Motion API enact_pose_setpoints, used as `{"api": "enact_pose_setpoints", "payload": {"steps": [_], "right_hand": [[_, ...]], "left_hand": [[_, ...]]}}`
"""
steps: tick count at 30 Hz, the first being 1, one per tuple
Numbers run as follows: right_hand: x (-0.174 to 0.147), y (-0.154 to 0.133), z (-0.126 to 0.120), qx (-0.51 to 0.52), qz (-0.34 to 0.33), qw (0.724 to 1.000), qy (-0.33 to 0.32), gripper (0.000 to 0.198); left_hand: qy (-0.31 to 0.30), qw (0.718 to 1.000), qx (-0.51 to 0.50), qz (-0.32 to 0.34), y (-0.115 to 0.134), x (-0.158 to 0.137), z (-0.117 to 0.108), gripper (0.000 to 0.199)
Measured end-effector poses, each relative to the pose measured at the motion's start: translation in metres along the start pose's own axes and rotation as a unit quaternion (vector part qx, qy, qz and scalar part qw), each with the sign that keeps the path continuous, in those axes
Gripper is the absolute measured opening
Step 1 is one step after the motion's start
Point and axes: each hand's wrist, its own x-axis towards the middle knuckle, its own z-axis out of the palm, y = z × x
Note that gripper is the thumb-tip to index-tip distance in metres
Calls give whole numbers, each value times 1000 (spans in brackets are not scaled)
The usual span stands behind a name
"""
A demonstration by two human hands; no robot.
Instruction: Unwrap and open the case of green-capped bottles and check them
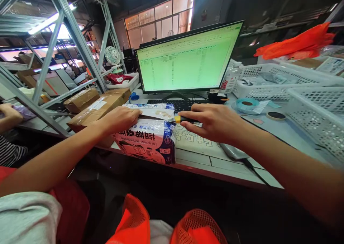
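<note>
A printed cardboard box in white, blue and pink stands at the desk's front edge, its top flap partly raised. My left hand lies on the box top, fingers closed on the flap's left side. From the right, my right hand grips a utility knife with a yellow and black handle. The knife's tip end meets the box's upper right edge beside the flap; the blade itself is hard to make out.
Behind the box are a keyboard and a lit monitor. Brown cartons and a metal frame stand left, with another person's hand beyond. White baskets, tape rolls and a grey corded device are right.
</note>
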Motion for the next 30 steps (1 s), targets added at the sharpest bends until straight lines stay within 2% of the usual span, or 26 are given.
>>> {"api": "enact_pose_setpoints", "payload": {"steps": [4, 8, 11, 14, 18, 21, 24, 27, 30], "right_hand": [[4, 14, 4, -15, 10, 999, -33, 47], [3, 52, 23, -34, 117, 990, -78, 49], [4, 62, 19, 0, 161, 985, -65, 52], [8, 45, 0, 37, 102, 993, -56, 50], [13, 18, -13, 43, 18, 995, -91, 45], [15, 12, -8, 27, 3, 995, -100, 43], [16, 11, -2, 13, -11, 997, -82, 42], [16, 12, 0, 6, -21, 998, -63, 42], [17, 15, 1, 9, -33, 998, -51, 45]], "left_hand": [[32, 999, 3, 16, 0, -2, 2, 30], [42, 999, 5, 19, 1, -2, 2, 30], [26, 1000, 11, 15, 1, -2, -2, 29], [2, 1000, 16, 14, -1, -1, -9, 28], [1, 999, 0, 49, -3, 9, -18, 31], [6, 996, -17, 85, 1, 22, -22, 33], [-19, 995, -24, 99, 8, 30, -20, 35], [-25, 996, -50, 70, 13, 28, -13, 37], [12, 994, -101, 43, 14, 24, -4, 37]]}}
